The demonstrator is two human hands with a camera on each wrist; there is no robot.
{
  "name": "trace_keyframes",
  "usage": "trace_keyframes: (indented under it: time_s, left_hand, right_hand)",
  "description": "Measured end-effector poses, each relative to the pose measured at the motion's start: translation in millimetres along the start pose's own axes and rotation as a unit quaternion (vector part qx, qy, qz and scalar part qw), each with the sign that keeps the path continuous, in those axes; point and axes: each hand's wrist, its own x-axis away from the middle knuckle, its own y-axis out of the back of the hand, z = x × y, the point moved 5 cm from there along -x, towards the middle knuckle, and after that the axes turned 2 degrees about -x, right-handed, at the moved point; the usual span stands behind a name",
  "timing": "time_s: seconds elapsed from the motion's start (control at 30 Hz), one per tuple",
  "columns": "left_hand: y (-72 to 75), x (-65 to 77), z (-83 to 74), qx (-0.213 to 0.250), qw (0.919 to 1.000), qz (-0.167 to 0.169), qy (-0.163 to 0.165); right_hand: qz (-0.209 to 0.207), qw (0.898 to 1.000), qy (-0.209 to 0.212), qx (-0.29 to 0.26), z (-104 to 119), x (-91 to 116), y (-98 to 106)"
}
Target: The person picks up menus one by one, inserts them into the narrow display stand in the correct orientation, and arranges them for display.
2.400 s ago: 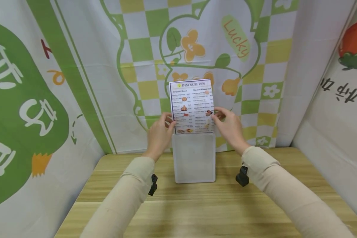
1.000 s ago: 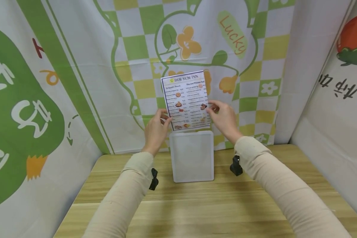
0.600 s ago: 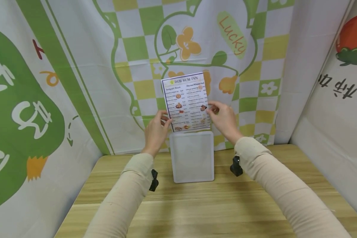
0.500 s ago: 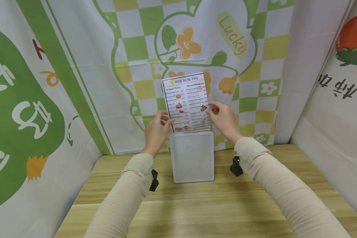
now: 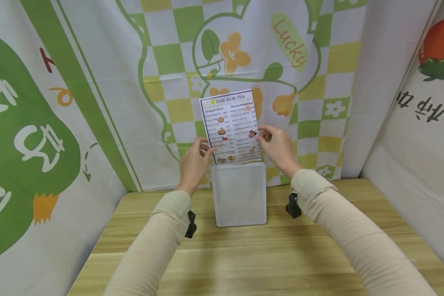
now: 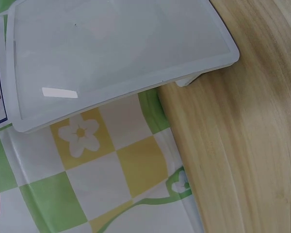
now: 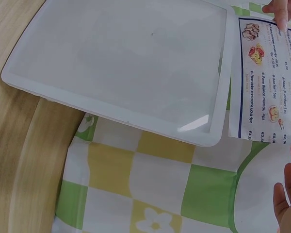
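Mostly, a printed curtain (image 5: 262,24) fills the background, with a wood-grain bench (image 5: 244,263) in front of it. Near the bench's far edge stands a pale, white-rimmed display stand (image 5: 239,193), leaning back slightly; a small foot (image 6: 185,80) shows under it in the left wrist view, presumably what props it up. Just above the stand's top edge is a menu sheet (image 5: 232,127), held off the bench and tilted, its right top corner higher than its left. Whether its lower edge touches the stand I cannot tell. The left grip (image 5: 193,166), a bare hand, pinches the sheet's left edge low down; the right grip (image 5: 280,149) pinches the right edge a little higher. Holding thin paper by opposite edges likely stops it flopping and leaves the print uncovered. The sheet looks like white paper with a dark blue border, headed "DIM SUM INN", with two columns of priced dishes and, smallest, little coloured food pictures (image 7: 256,53).
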Motion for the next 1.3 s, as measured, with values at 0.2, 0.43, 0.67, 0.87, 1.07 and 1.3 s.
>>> trace_keyframes:
  time_s: [0.2, 0.43, 0.67, 0.87, 1.07, 1.3]
  left_hand:
    - [-3.2, 0.5, 3.5, 0.003, 1.0000, 0.003, 0.006]
    - [-5.9, 2.9, 7.7, 0.006, 1.0000, 0.000, 0.007]
    - [-6.2, 4.0, 10.3, 0.005, 0.9999, -0.003, 0.008]
    - [-5.6, 3.5, 12.4, 0.006, 0.9999, -0.004, 0.015]
    - [-8.2, 4.3, 13.8, 0.001, 0.9998, 0.002, 0.020]
    - [-13.0, 8.7, 15.4, 0.003, 0.9994, 0.020, 0.029]
  right_hand:
    - [-0.001, 1.000, -0.004, -0.003, -4.4, 0.1, -3.3]
    - [-0.010, 1.000, -0.009, -0.022, -9.9, 2.0, -6.3]
    - [-0.018, 1.000, -0.004, -0.025, -7.5, 1.2, -9.1]
    - [-0.026, 0.999, 0.006, -0.024, -1.3, -0.8, -9.7]
    - [-0.019, 1.000, 0.000, -0.021, -4.2, -0.8, -10.2]
    - [-0.009, 1.000, -0.017, -0.023, -13.9, 4.1, -12.0]
